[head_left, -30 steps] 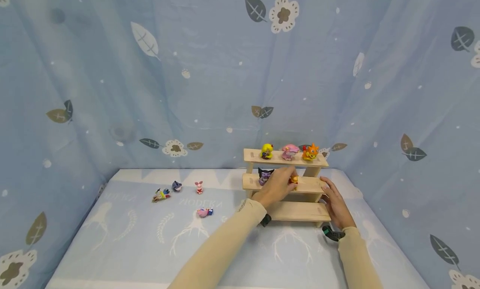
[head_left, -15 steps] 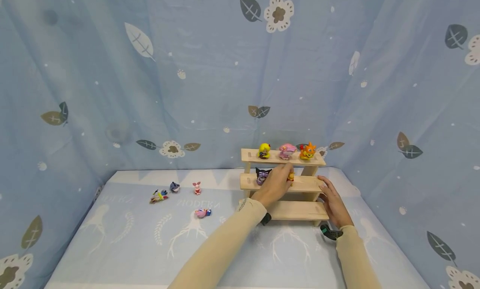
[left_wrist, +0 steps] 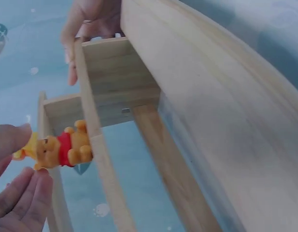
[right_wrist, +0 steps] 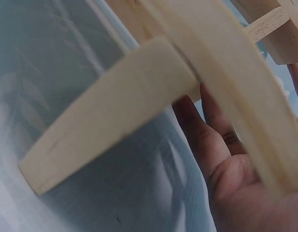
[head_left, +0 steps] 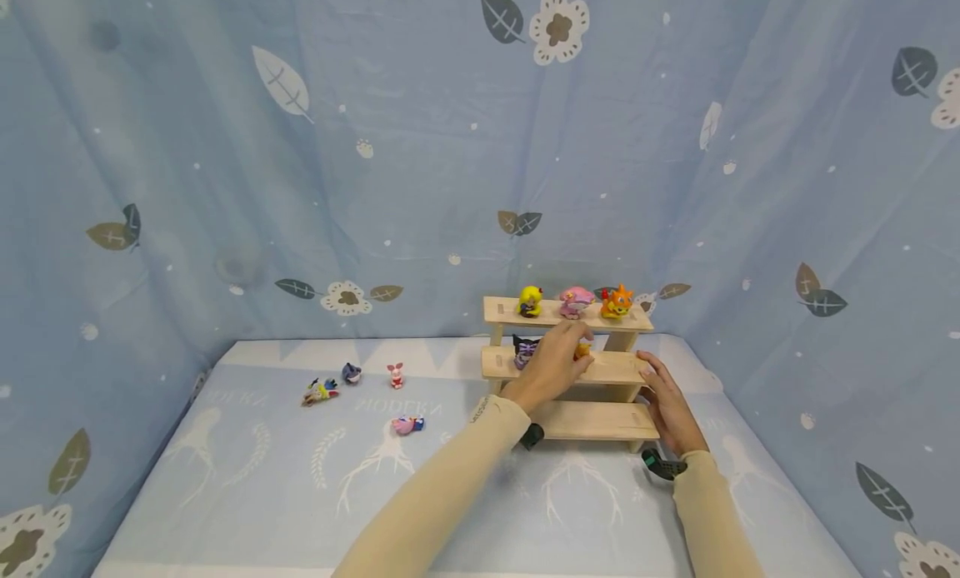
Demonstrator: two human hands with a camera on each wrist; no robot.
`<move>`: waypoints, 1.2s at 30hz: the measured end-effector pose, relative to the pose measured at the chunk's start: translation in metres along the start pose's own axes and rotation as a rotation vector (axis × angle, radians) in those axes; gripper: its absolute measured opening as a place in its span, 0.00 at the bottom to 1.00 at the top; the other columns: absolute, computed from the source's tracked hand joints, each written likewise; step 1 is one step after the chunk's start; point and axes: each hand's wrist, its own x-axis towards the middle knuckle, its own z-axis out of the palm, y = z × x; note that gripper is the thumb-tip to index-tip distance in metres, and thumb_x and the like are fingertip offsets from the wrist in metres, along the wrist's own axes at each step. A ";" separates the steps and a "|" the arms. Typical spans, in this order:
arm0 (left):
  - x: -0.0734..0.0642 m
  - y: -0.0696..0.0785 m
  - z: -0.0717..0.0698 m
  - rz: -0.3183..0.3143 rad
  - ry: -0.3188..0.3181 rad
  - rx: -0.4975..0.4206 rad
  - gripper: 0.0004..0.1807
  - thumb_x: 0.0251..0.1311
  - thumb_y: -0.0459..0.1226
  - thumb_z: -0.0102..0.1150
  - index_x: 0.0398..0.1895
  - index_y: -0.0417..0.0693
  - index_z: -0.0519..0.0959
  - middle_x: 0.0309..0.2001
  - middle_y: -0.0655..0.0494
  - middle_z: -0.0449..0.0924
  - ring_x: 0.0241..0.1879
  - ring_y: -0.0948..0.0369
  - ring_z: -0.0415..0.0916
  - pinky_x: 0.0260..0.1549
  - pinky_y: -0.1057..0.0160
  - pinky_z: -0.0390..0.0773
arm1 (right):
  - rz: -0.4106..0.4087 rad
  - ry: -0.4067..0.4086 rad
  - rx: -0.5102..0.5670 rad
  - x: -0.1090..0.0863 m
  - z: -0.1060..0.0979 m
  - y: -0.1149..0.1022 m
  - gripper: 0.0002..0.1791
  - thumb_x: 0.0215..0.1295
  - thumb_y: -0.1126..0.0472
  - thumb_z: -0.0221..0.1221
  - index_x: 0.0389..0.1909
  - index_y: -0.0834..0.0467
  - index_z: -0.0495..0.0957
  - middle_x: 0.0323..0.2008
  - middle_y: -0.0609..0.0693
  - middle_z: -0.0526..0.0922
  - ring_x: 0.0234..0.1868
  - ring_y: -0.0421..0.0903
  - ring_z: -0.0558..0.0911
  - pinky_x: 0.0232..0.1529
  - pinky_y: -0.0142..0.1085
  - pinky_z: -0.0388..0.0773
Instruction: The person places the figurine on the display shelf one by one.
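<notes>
In the head view, a three-tier wooden display shelf (head_left: 600,420) stands on the right side of the table. My left hand (head_left: 551,366) reaches over its middle tier, thumb and fingertips pinching a Winnie the Pooh figurine (left_wrist: 74,145) by its yellow-topped head. The left wrist view shows the red shirt and the feet against the tier's board. Left of that hand, partly covered by it, sits a black-and-purple figurine (head_left: 523,353). With my right hand (head_left: 673,411) I grip the shelf's right end; its fingers reach behind the wood in the right wrist view.
On the top tier stand a yellow-haired figurine (head_left: 528,301), a pink one (head_left: 576,302) and an orange one (head_left: 617,301). Left on the cloth are a blue-grey figurine (head_left: 351,373), a piglet figurine (head_left: 396,376), a yellow-and-white one (head_left: 320,392) and a pink-and-blue one (head_left: 407,426).
The left thumb and fingers have shifted slightly and spread a little around the Pooh figurine, which stays on the middle tier. My right hand keeps its place on the shelf end.
</notes>
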 end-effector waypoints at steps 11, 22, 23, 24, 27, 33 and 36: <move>0.003 0.006 -0.022 0.092 0.084 -0.002 0.17 0.65 0.37 0.71 0.54 0.43 0.82 0.52 0.54 0.83 0.55 0.61 0.77 0.56 0.72 0.73 | 0.017 0.009 0.009 -0.002 0.003 -0.002 0.32 0.82 0.42 0.47 0.81 0.41 0.52 0.79 0.56 0.44 0.73 0.58 0.56 0.58 0.36 0.69; -0.009 0.003 -0.045 0.188 0.117 -0.066 0.15 0.67 0.37 0.69 0.54 0.43 0.83 0.55 0.52 0.83 0.51 0.58 0.80 0.53 0.68 0.77 | 0.025 0.001 -0.001 -0.004 0.003 -0.005 0.33 0.82 0.42 0.46 0.82 0.42 0.49 0.79 0.56 0.42 0.72 0.57 0.57 0.52 0.29 0.73; -0.011 0.002 -0.046 0.196 0.119 -0.067 0.14 0.67 0.36 0.69 0.53 0.43 0.84 0.55 0.52 0.84 0.50 0.57 0.80 0.52 0.67 0.77 | 0.028 -0.001 -0.001 -0.005 0.004 -0.008 0.34 0.82 0.42 0.46 0.82 0.43 0.49 0.80 0.57 0.42 0.72 0.57 0.57 0.55 0.31 0.72; -0.012 0.000 -0.048 0.208 0.126 -0.067 0.13 0.66 0.36 0.69 0.52 0.43 0.84 0.54 0.52 0.84 0.49 0.57 0.80 0.51 0.67 0.77 | 0.030 0.001 -0.001 -0.005 0.004 -0.008 0.34 0.82 0.42 0.46 0.82 0.43 0.49 0.80 0.57 0.42 0.72 0.57 0.57 0.55 0.31 0.72; -0.017 -0.005 -0.053 0.233 0.142 -0.061 0.12 0.65 0.34 0.70 0.51 0.43 0.84 0.50 0.53 0.85 0.46 0.57 0.79 0.47 0.66 0.76 | 0.034 0.004 -0.006 -0.003 0.004 -0.007 0.34 0.82 0.41 0.47 0.82 0.42 0.49 0.80 0.57 0.42 0.72 0.57 0.58 0.56 0.32 0.71; -0.031 -0.018 -0.063 0.215 0.142 -0.014 0.12 0.67 0.36 0.69 0.51 0.45 0.84 0.46 0.55 0.84 0.39 0.59 0.78 0.40 0.68 0.75 | 0.014 0.004 0.004 -0.001 0.002 -0.001 0.33 0.82 0.41 0.47 0.82 0.41 0.51 0.78 0.57 0.44 0.68 0.53 0.62 0.52 0.29 0.74; -0.039 -0.025 -0.067 0.192 0.143 -0.033 0.13 0.67 0.38 0.68 0.52 0.44 0.84 0.46 0.54 0.84 0.36 0.59 0.79 0.36 0.68 0.76 | 0.007 0.008 0.003 -0.002 0.001 -0.002 0.34 0.82 0.42 0.46 0.82 0.43 0.50 0.78 0.57 0.46 0.65 0.50 0.65 0.52 0.29 0.75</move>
